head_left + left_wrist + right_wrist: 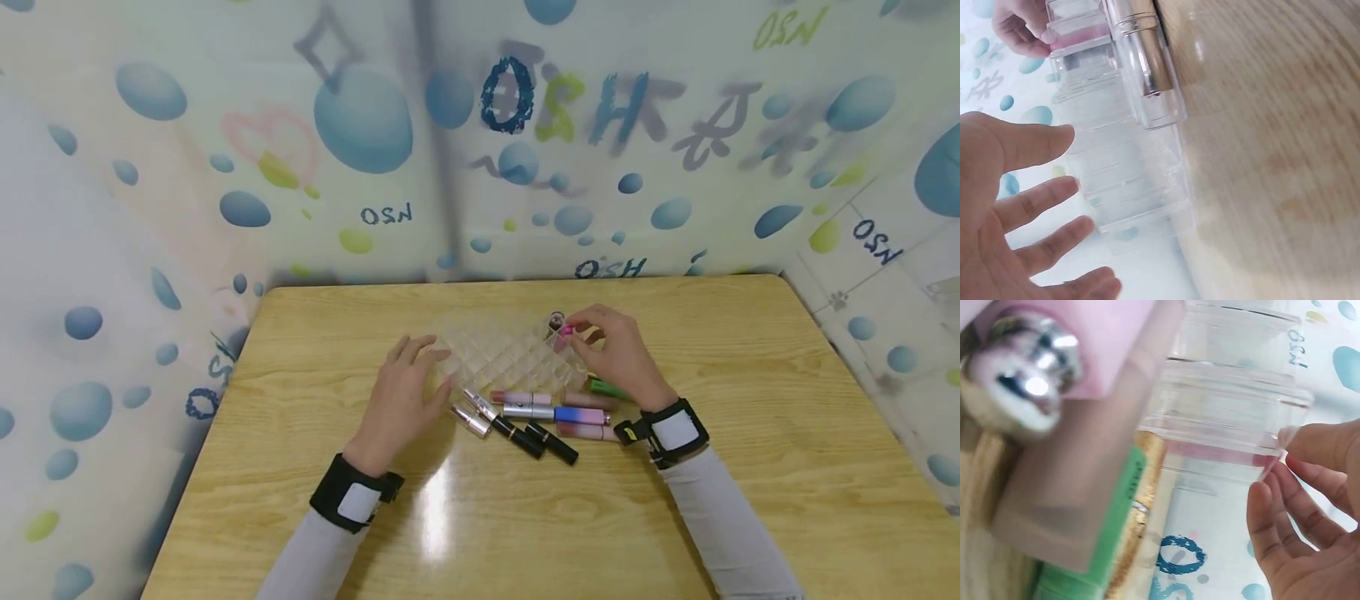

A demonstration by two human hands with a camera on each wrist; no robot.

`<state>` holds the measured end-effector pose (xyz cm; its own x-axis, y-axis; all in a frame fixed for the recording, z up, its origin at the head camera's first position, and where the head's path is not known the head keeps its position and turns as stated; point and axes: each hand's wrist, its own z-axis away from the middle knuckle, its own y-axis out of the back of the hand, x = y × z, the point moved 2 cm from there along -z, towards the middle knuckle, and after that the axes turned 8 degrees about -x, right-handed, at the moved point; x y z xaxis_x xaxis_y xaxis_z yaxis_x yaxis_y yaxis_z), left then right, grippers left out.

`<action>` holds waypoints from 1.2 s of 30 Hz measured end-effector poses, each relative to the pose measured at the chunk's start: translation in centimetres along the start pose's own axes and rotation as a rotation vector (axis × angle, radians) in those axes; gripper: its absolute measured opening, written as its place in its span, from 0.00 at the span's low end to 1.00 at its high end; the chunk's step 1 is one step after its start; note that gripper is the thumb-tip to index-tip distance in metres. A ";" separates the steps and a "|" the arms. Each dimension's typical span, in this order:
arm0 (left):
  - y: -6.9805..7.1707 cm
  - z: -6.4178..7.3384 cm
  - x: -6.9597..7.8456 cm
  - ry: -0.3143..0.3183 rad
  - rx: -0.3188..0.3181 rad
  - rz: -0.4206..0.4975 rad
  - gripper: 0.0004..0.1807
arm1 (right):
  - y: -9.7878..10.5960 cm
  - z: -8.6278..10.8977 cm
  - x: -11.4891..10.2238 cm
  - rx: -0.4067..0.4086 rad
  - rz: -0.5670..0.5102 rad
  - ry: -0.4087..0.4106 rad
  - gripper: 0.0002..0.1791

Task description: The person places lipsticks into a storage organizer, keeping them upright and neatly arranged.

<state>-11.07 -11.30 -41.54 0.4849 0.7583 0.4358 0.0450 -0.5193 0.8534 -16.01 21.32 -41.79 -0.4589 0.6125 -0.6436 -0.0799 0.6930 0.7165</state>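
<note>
A clear divided cosmetics organizer (491,358) stands on the table, most of its compartments see-through. At its right back corner my right hand (617,348) pinches the top of a slim pink tube (562,335) between thumb and fingers. In the right wrist view the pink tube's body (1222,453) shows through the clear walls. Beside it a dark tube with a round silver top (557,320) stands in another compartment. My left hand (401,396) is at the organizer's left end, fingers spread and fingertips near its wall, with nothing in its grasp.
In front of the organizer lie several lipsticks and tubes: a silver and black one (517,435), a black cap (552,443), a short silver one (471,421), a blue-pink one (581,416) and a green tube (607,388). A patterned wall covering (480,208) borders the wooden table (300,350).
</note>
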 end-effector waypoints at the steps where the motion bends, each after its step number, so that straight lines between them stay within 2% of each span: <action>1: 0.2 0.0 0.2 -0.002 -0.001 -0.014 0.20 | 0.1 0.0 -0.2 -0.001 0.005 -0.004 0.14; 5: 1.0 0.2 1.6 -0.013 -0.045 -0.037 0.12 | 0.8 0.2 -1.3 0.022 0.049 0.000 0.15; 9: 1.2 0.5 2.9 -0.039 -0.174 -0.033 0.09 | 1.3 0.3 -3.0 0.044 0.080 0.062 0.14; 12: 0.8 0.6 3.2 -0.071 -0.261 -0.051 0.11 | 1.3 0.5 -4.5 0.005 0.076 0.117 0.12; 14: 0.5 0.7 3.2 -0.086 -0.295 -0.063 0.12 | 1.2 0.7 -5.5 -0.042 0.068 0.144 0.10; 20: -0.4 1.1 2.7 -0.114 -0.308 -0.057 0.14 | 0.4 1.5 -7.6 -0.171 0.062 0.190 0.11; 24: -0.9 1.2 2.4 -0.127 -0.328 -0.035 0.13 | -0.1 1.7 -8.2 -0.199 0.078 0.207 0.11; 28: -1.3 1.3 2.3 -0.122 -0.362 -0.002 0.10 | -0.4 1.9 -8.3 -0.227 0.073 0.185 0.11; 36: -1.6 1.4 2.0 -0.092 -0.397 -0.019 0.09 | -1.1 1.8 -8.4 -0.299 0.085 0.153 0.10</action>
<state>-8.90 -9.49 -42.43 0.5645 0.7183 0.4066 -0.2771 -0.2990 0.9131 -10.46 16.10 -37.62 -0.6003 0.5838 -0.5466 -0.2809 0.4860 0.8276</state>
